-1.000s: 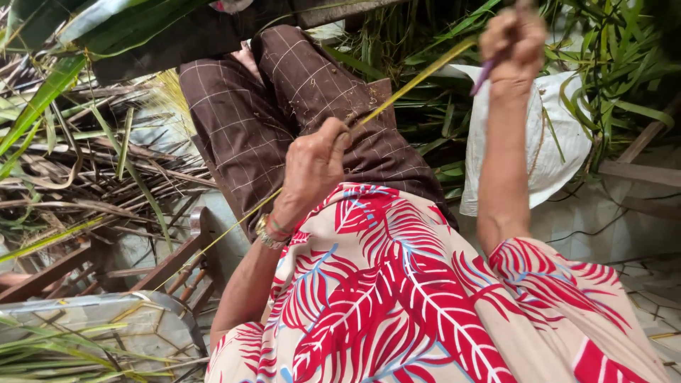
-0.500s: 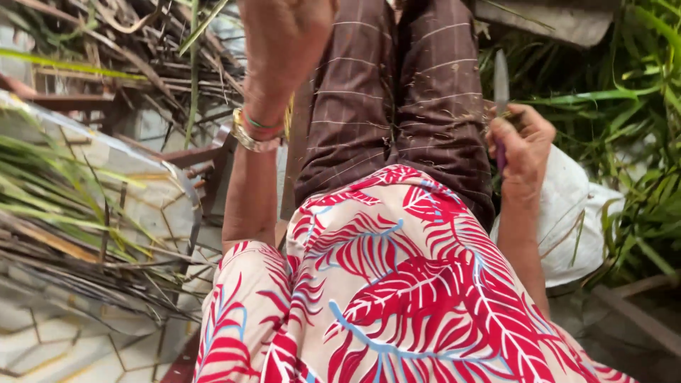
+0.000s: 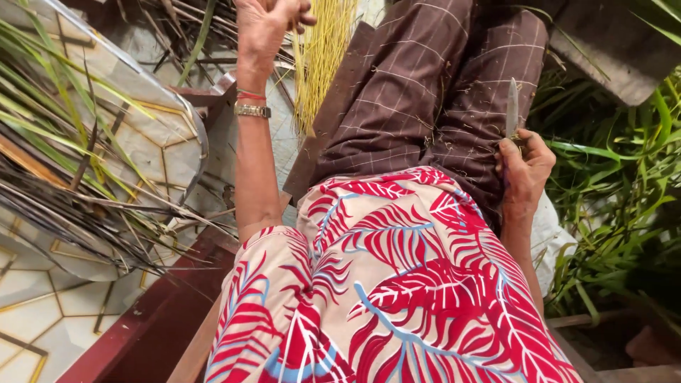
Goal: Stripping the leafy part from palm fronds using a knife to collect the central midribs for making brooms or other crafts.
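Observation:
My left hand (image 3: 266, 25) reaches out to the upper left, fingers closed at the top of a bundle of thin yellow leaf ribs (image 3: 323, 57) that hangs beside my lap. A watch and red band sit on that wrist. At my right thigh, my right hand (image 3: 525, 170) grips a small knife (image 3: 512, 106) with its blade pointing up. A brown checked cloth (image 3: 425, 99) covers my legs below a red and white leaf-print garment (image 3: 397, 284).
Long green and dry palm leaves (image 3: 78, 163) lie piled on the patterned tile floor (image 3: 42, 312) at left. Green leaves (image 3: 624, 206) are heaped at right over a white sack (image 3: 550, 237). A dark red wooden edge (image 3: 163, 312) runs under my left elbow.
The view swung left and down. My right hand came down from above to rest by my thigh with the knife. My left hand moved out to the yellow rib bundle.

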